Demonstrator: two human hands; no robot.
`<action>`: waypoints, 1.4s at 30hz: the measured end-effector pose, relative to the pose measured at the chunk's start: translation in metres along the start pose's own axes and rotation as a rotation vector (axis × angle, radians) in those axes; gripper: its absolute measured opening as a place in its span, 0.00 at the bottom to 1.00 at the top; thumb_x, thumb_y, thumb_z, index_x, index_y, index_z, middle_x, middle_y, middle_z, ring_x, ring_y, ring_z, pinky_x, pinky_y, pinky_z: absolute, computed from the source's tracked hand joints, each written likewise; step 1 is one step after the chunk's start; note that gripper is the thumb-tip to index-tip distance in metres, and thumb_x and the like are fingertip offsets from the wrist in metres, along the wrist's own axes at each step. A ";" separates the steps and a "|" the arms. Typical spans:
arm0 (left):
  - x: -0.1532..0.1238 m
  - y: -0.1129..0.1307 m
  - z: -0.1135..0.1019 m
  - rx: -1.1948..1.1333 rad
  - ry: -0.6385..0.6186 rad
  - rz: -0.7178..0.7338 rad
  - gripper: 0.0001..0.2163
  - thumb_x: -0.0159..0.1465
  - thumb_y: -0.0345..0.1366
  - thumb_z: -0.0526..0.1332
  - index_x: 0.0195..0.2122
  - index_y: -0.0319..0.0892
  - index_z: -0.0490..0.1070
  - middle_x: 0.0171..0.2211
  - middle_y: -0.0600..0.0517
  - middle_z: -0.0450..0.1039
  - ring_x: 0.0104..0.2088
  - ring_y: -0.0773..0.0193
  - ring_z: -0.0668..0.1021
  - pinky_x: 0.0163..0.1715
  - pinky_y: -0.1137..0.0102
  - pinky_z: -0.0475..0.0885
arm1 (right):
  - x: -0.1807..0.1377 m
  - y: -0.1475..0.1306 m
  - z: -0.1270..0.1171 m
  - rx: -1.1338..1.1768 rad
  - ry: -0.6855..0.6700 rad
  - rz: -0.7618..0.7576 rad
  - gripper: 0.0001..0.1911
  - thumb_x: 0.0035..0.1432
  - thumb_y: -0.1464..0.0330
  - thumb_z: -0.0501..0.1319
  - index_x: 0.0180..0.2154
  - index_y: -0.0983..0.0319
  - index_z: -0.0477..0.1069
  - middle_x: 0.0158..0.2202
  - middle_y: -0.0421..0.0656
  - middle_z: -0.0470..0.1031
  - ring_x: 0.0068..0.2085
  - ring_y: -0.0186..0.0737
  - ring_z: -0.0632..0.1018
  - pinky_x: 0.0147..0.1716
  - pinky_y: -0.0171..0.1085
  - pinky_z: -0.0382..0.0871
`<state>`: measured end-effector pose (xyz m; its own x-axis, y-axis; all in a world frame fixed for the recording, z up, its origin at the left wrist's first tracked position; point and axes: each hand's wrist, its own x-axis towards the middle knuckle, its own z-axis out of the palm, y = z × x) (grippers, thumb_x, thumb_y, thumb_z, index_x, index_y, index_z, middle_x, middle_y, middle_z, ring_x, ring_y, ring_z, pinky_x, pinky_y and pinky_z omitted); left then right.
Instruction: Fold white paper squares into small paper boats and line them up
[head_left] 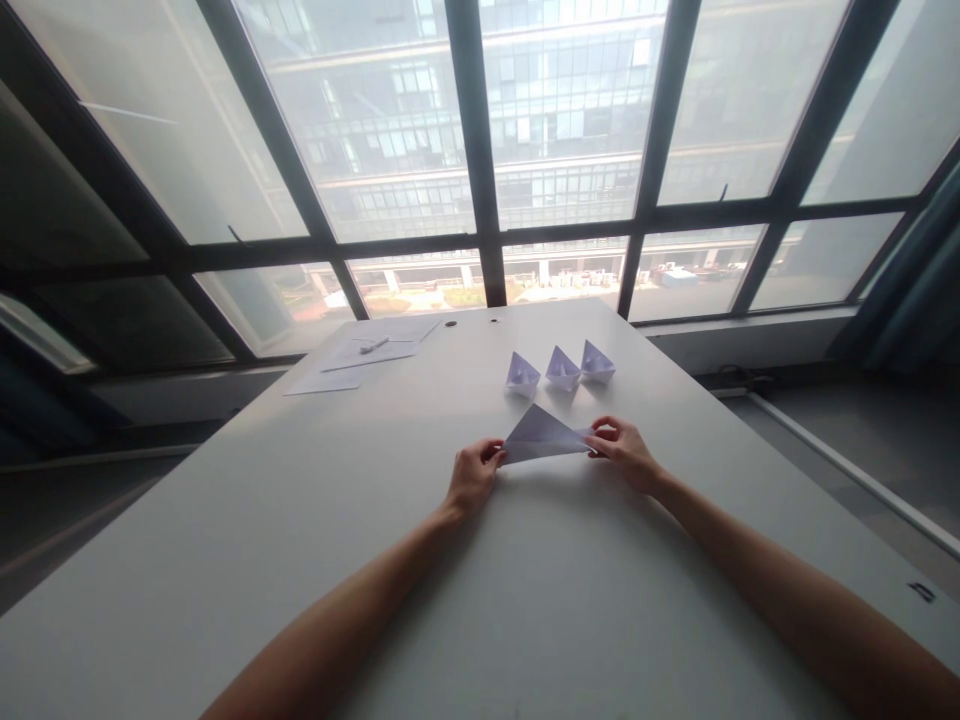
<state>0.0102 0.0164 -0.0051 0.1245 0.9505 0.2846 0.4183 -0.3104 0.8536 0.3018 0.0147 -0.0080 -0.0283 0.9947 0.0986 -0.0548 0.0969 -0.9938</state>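
Between my two hands is a sheet of white paper folded into a triangle (546,435), its peak pointing away from me and its lower strip along the near side. My left hand (475,474) pinches its left corner between thumb and fingers. At the opposite corner, my right hand (624,452) grips the paper the same way, fingertips closed on it. Just beyond stand three folded paper boats in a row: a left boat (523,376), a middle boat (562,370) and a right boat (598,363).
The white table (360,560) stretches toward tall framed windows (570,120). Loose paper sheets (341,380) lie at its far left, with a small white object (374,346) on top. A dark curtain (907,270) hangs at the right. A small black mark (921,592) shows near the right edge.
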 end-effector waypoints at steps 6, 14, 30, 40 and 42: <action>0.000 0.003 -0.001 -0.047 0.012 -0.015 0.10 0.60 0.37 0.63 0.40 0.39 0.79 0.34 0.47 0.82 0.35 0.56 0.82 0.38 0.67 0.74 | -0.001 -0.001 0.003 0.026 0.009 -0.079 0.20 0.47 0.54 0.71 0.32 0.63 0.75 0.31 0.44 0.79 0.34 0.44 0.80 0.42 0.46 0.76; 0.003 -0.001 0.000 -0.202 0.049 -0.064 0.12 0.58 0.39 0.65 0.39 0.38 0.78 0.34 0.46 0.82 0.36 0.56 0.82 0.38 0.66 0.76 | -0.004 -0.002 0.009 -0.141 -0.067 -0.304 0.20 0.49 0.55 0.71 0.37 0.63 0.79 0.45 0.50 0.76 0.42 0.47 0.79 0.43 0.45 0.77; 0.002 -0.003 0.000 -0.093 0.021 0.015 0.12 0.60 0.41 0.65 0.39 0.38 0.78 0.35 0.46 0.81 0.37 0.56 0.82 0.41 0.64 0.75 | -0.001 0.003 0.014 -0.121 0.133 -0.259 0.20 0.51 0.58 0.67 0.42 0.58 0.64 0.24 0.35 0.70 0.25 0.36 0.71 0.26 0.36 0.66; 0.004 -0.009 0.000 -0.098 0.040 0.030 0.13 0.60 0.42 0.64 0.40 0.38 0.78 0.34 0.47 0.81 0.36 0.58 0.81 0.40 0.65 0.75 | 0.002 0.007 0.010 -0.156 0.148 -0.218 0.17 0.52 0.58 0.67 0.39 0.64 0.76 0.34 0.47 0.79 0.34 0.43 0.78 0.37 0.43 0.73; 0.004 -0.008 0.000 -0.094 0.045 0.032 0.13 0.60 0.42 0.64 0.40 0.39 0.78 0.34 0.47 0.81 0.35 0.58 0.81 0.40 0.66 0.75 | 0.001 0.006 0.010 -0.188 0.121 -0.196 0.22 0.51 0.57 0.67 0.43 0.64 0.76 0.36 0.47 0.79 0.35 0.44 0.79 0.38 0.43 0.74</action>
<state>0.0071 0.0224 -0.0106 0.0947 0.9392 0.3300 0.3284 -0.3424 0.8803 0.2914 0.0158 -0.0138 0.0843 0.9520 0.2942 0.1385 0.2812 -0.9496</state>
